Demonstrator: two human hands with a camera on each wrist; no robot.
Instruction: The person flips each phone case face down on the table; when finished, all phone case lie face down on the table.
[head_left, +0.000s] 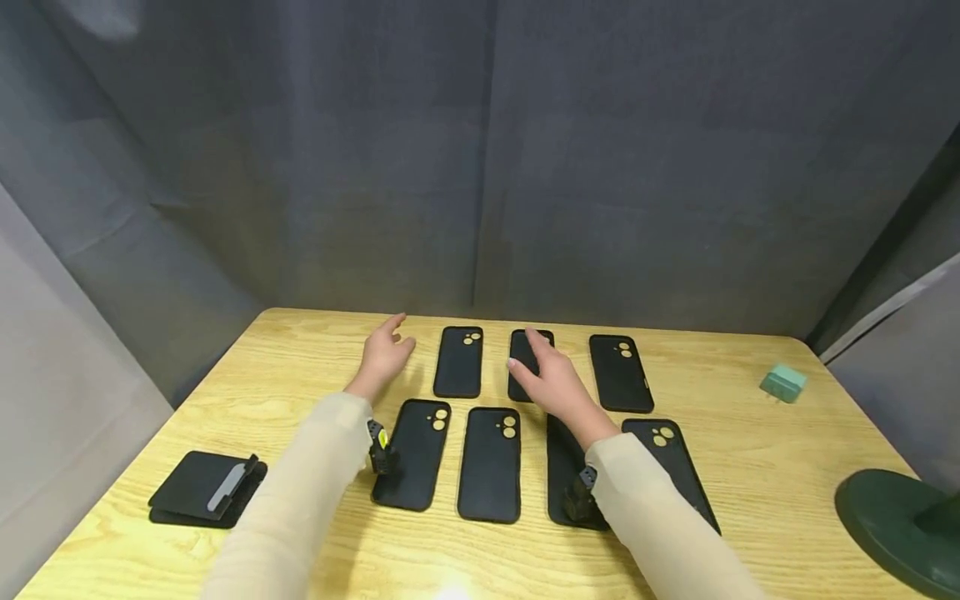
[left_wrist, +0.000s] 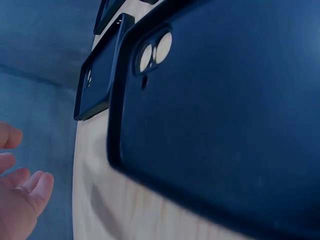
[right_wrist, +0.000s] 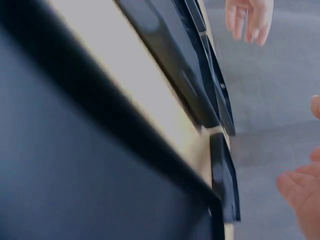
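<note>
I had seven black phone cases laid backs-up in two rows across the middle of the table point(head_left: 750, 467), camera holes all toward the far edge, so each could be reached without disturbing its neighbour. My right hand point(head_left: 553, 385) lay over the middle case of the far row point(head_left: 525, 354), fingers fairly straight and resting on it rather than curled round it, covering most of its near half. My left hand point(head_left: 384, 354) hovered loose and holding nothing over bare wood beside the left far case point(head_left: 458, 362), toward the far left corner, where the row had room for another. The near row point(head_left: 490, 463) sat under my forearms. A folded black wallet case point(head_left: 206, 489) lay near the left edge, a small green block point(head_left: 783, 383) toward the right edge, and a dark green lamp base point(head_left: 892, 525) at the near right corner.
</note>
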